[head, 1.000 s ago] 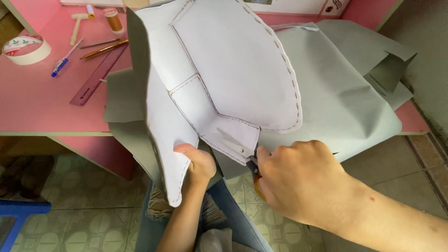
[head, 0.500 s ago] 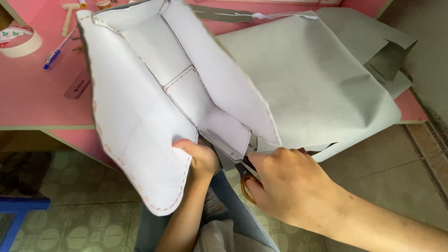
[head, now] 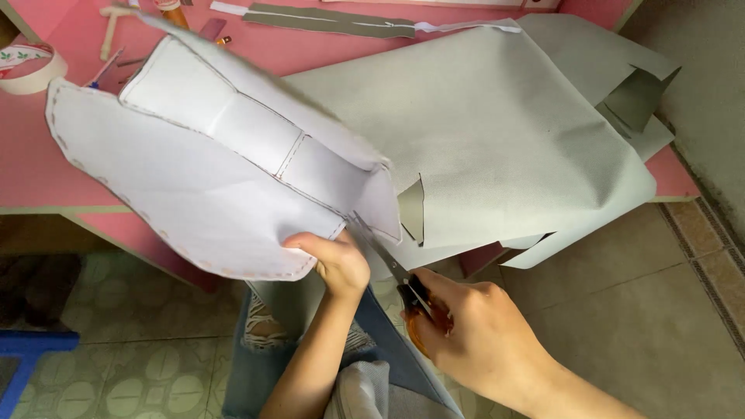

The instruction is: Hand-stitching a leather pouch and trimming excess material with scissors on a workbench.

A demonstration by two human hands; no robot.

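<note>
While creased, the pale grey sheet (head: pixel 202 194) shows stitch-like dotted outlines.

The white stitched piece (head: pixel 202 186) is swinging over toward nine o'clock, now lying flatter and spreading across the pink desk (head: pixel 46 171), where a second ago it was standing folded up toward twelve. The grey sheet (head: pixel 504 147) behind it is showing far more of its surface. The scissors (head: pixel 392 271) in the right hand (head: pixel 477 334) are now pointing toward eleven o'clock, blades reaching the piece's lower corner. The left hand (head: pixel 334 260) is pinching the lower edge slightly further toward three o'clock than before
</note>
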